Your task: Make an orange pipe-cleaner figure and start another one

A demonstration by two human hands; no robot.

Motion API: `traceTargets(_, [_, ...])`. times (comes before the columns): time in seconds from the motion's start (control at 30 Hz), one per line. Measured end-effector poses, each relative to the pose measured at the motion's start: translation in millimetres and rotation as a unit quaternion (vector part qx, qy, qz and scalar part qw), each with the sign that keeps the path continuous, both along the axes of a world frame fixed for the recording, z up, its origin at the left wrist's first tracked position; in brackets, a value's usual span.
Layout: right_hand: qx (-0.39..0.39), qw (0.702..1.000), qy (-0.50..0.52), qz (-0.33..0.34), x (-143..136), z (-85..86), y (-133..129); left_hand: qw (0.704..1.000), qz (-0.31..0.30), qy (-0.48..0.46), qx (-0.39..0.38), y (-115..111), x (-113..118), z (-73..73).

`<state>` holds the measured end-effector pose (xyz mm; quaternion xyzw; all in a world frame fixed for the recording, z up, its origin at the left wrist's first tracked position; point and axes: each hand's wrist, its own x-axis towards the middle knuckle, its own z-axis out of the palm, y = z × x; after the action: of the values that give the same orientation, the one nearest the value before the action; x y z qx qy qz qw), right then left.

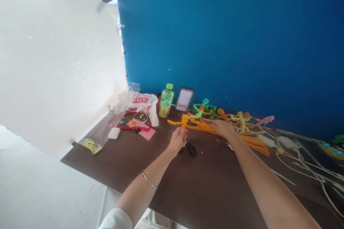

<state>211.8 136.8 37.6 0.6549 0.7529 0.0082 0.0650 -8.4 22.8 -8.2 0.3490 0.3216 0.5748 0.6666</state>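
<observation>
My left hand (176, 141) is closed around the lower part of an orange pipe-cleaner figure (184, 121), whose twisted arms stretch out to both sides. To its right, my right hand (223, 128) reaches onto a bundle of orange pipe cleaners (254, 144), its fingers curled on them; the fingertips are partly hidden. Black-handled scissors (191, 149) lie on the table just beside my left hand, partly covered by it. Behind my right hand are several finished pipe-cleaner figures, among them a green one (199, 110), a yellow one (242, 121) and a pink one (265, 120).
A green-capped bottle (166, 101) and a phone (184, 99) stand against the blue panel (228, 43). Plastic bags (145, 102), pink paper (147, 133) and a white case (114, 133) occupy the left side of the brown table (150, 168). White cables (301, 157) tangle at right.
</observation>
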Motion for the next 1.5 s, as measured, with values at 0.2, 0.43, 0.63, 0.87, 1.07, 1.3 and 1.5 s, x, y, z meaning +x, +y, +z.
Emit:
traceTargets(0.2, [-0.036, 0.996, 0.085, 0.018, 0.2, -2.9, 0.5, 1.000, 0.019, 0.017, 0.010, -0.9, 1.8, -0.8])
traceTargets(0.43, [0.107, 0.990, 0.083, 0.030, 0.6, 4.5, -4.3, 1.000, 0.008, 0.003, -0.017, -1.0, -0.6, 0.6])
traceTargets(0.63, [0.432, 0.895, 0.112, 0.025, -3.0, 53.6, -29.6, 1.000, 0.016, -0.001, -0.010, -1.9, 0.5, 1.3])
traceTargets(0.87, [0.486, 0.856, 0.153, 0.092, -52.9, 46.7, -105.2, 1.000, 0.022, 0.011, 0.002, -5.2, -0.5, 5.9])
traceTargets(1.07, [0.500, 0.828, 0.199, 0.156, -95.9, -19.0, -142.4, 1.000, -0.016, -0.006, 0.021, -11.3, -3.2, 11.8])
traceTargets(1.3, [0.501, 0.819, 0.237, 0.145, -94.6, -32.3, -140.6, 0.997, -0.062, 0.032, 0.045, -17.7, 0.4, 12.6])
traceTargets(1.5, [0.509, 0.819, 0.226, 0.135, -93.5, -35.4, -148.6, 0.997, -0.046, 0.056, 0.035, -21.9, 3.9, 13.4])
